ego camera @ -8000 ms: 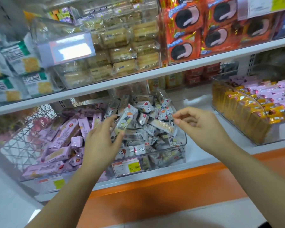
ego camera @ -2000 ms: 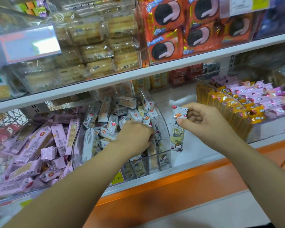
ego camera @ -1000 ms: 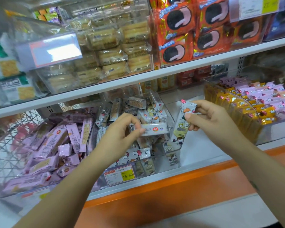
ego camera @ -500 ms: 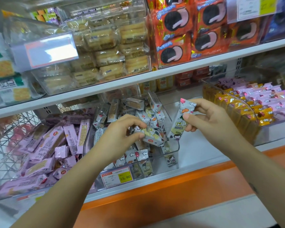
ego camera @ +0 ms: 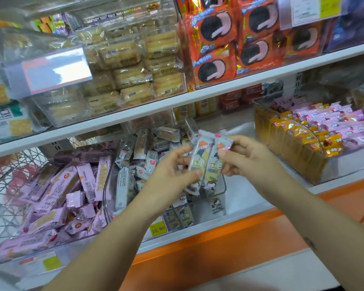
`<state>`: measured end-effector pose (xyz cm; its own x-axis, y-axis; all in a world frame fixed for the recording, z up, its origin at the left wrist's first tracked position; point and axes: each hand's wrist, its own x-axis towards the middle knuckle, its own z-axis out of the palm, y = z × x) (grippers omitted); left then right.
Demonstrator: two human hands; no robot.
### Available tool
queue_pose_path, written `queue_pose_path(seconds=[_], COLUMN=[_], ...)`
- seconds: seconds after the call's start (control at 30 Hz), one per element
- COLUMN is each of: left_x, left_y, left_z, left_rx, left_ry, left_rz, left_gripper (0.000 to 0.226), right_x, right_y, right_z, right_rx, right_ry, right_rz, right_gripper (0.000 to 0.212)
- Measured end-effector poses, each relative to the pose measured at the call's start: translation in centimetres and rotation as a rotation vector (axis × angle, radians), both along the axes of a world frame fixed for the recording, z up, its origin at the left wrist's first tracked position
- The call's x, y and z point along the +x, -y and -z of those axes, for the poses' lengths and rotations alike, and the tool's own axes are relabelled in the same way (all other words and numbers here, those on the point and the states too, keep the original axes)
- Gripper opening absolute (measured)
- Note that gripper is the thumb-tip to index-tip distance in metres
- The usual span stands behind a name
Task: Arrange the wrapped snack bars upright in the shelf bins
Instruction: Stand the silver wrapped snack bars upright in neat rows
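Note:
Two grey-wrapped snack bars are held upright side by side above the right part of the clear bin [ego camera: 222,191]. My left hand [ego camera: 170,175] pinches the left bar [ego camera: 198,156]. The right bar [ego camera: 215,159] is pinched near its top by my right hand [ego camera: 248,158]. Inside the bin, several grey bars [ego camera: 139,156] lie jumbled, and a few stand upright at its front right corner.
A bin of pink bars [ego camera: 57,198] lies to the left, beside a wire basket [ego camera: 6,185]. A clear bin of yellow and pink bars [ego camera: 303,143] stands to the right. An upper shelf [ego camera: 177,106] overhangs. A price tag [ego camera: 158,228] marks the front edge.
My left hand lifted a bar out of the pile, turned it upright and brought it beside the bar held in my right hand.

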<state>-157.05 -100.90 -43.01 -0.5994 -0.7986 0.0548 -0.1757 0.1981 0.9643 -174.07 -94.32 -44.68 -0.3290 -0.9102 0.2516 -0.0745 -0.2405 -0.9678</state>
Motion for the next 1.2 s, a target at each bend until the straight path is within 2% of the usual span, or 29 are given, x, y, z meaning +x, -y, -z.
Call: queue_pose_path(seconds=[0.17,0.3,0.37,0.43,0.53,0.63,0.9,1.03,1.13,1.2], left_x=[-0.5,-0.7,-0.5,-0.3,0.3,0.9,1.5,1.3,0.4,-0.5], left_y=[1.0,1.6,1.6,1.4,1.1,1.2,2.4,2.7,2.5,2.3], left_z=[-0.5,-0.5,0.0,0.9,1.9,2.5,2.7,2.1,0.8,-0.6], left_rx=[-0.386,-0.531,-0.630,-0.703,-0.795,-0.993,-1.063,-1.106,-0.997,-0.815], left_ry=[0.320,0.417,0.511,0.583,0.650,0.798,0.968,1.036,1.046,0.980], left_rz=[-0.004,0.040,0.067,0.083,0.090,0.088,0.192,0.247,0.308,0.350], left_gripper=[0.064,0.094,0.098,0.084,0.051,0.041,0.034,0.035,0.035,0.036], right_x=[0.2,0.1,0.0,0.2,0.3,0.2,-0.6,-1.3,-2.7,-3.4], right_y=[-0.1,-0.3,-0.4,-0.4,-0.4,-0.5,-0.5,-1.0,-1.1,-1.2], right_z=[0.0,0.0,0.4,0.8,1.1,0.7,0.4,-0.5,-0.9,-0.9], right_rx=[-0.059,-0.036,0.008,0.049,0.072,0.062,0.016,-0.105,-0.173,-0.184], right_ry=[-0.148,-0.275,-0.389,-0.472,-0.566,-0.597,-0.475,-0.333,-0.197,-0.159], right_rz=[0.005,-0.020,-0.034,-0.061,-0.079,-0.036,0.069,0.112,0.236,0.269], right_gripper=[0.025,0.024,0.024,0.023,0.021,0.020,0.022,0.017,0.013,0.014])
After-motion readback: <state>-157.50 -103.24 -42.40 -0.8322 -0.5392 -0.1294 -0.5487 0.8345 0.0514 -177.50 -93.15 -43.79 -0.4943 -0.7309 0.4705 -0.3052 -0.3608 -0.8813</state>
